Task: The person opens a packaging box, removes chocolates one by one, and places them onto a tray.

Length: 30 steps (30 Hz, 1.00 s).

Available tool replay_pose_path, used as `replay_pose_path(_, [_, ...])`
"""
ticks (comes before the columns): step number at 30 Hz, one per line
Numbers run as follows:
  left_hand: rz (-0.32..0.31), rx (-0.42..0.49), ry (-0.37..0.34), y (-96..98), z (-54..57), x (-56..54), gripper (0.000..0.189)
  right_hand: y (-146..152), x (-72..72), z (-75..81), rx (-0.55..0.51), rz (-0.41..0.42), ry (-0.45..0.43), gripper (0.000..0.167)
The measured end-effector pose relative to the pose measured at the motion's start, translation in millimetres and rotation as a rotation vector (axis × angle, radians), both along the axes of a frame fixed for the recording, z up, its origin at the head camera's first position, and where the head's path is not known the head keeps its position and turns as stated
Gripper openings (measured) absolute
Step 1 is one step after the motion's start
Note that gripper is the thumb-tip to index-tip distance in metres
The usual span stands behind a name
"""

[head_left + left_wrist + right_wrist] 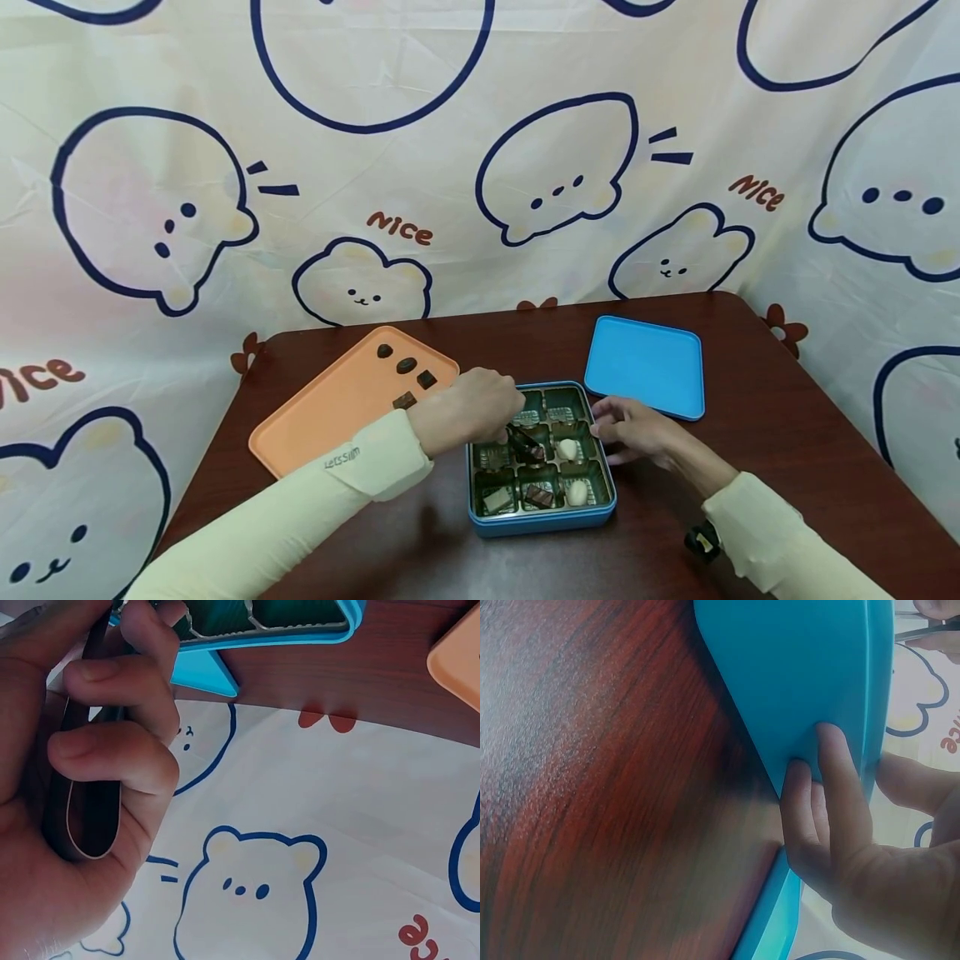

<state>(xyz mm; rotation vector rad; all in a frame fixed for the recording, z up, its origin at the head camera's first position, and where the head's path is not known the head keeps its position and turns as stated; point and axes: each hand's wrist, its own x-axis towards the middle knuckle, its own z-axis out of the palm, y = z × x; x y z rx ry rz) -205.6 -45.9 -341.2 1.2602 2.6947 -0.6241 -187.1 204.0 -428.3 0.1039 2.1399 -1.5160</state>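
My left hand (480, 408) is over the left side of a blue tin (543, 523), its fingers curled round dark metal tongs (97, 825) with a bent U-shaped end. The tips reach down to the middle compartment, where a dark chocolate (531, 450) shows; whether they grip it I cannot tell. White round chocolates (577, 492), a pale piece (497, 500) and a brown square chocolate (538, 497) sit in other compartments of the gold insert. My right hand (637, 433) holds the tin's right side, fingers against the outer wall (810, 682), thumb at the rim.
An orange tray (322, 417) with several dark chocolates (406, 366) lies to the left, partly behind the left forearm. The blue lid (643, 367) lies behind the tin to the right. A printed cloth (450, 275) hangs behind the dark wooden table (787, 467).
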Motion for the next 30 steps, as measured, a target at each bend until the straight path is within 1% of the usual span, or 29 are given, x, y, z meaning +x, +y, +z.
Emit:
replay_pose_path(4, [0.001, -0.015, 0.018, 2.3, 0.0, -0.2, 0.05, -0.1, 0.2, 0.7, 0.001, 0.001, -0.001, 0.047])
replay_pose_path(7, [-0.008, -0.02, 0.032, 3.3, 0.1, 0.1, 0.049, -0.1, 0.1, 1.3, -0.001, 0.002, -0.001, 0.047])
replay_pose_path(15, [-0.061, -0.017, 0.065, 2.7, -1.2, 0.6, 0.042, -0.2, -0.5, 2.4, -0.003, 0.007, -0.005, 0.047])
replay_pose_path(20, [-0.092, -0.023, 0.102, 1.3, -1.2, -0.3, 0.042, -0.5, -0.6, 2.2, -0.001, 0.005, -0.005, 0.047])
replay_pose_path(24, [-0.106, -0.028, 0.103, 0.7, -0.5, -1.1, 0.042, -0.5, -0.9, 1.7, 0.001, 0.0, -0.008, 0.046])
replay_pose_path(30, [-0.095, -0.018, 0.06, -0.2, 1.6, -2.4, 0.044, 0.0, -1.6, 0.0, 0.003, -0.003, -0.012, 0.046])
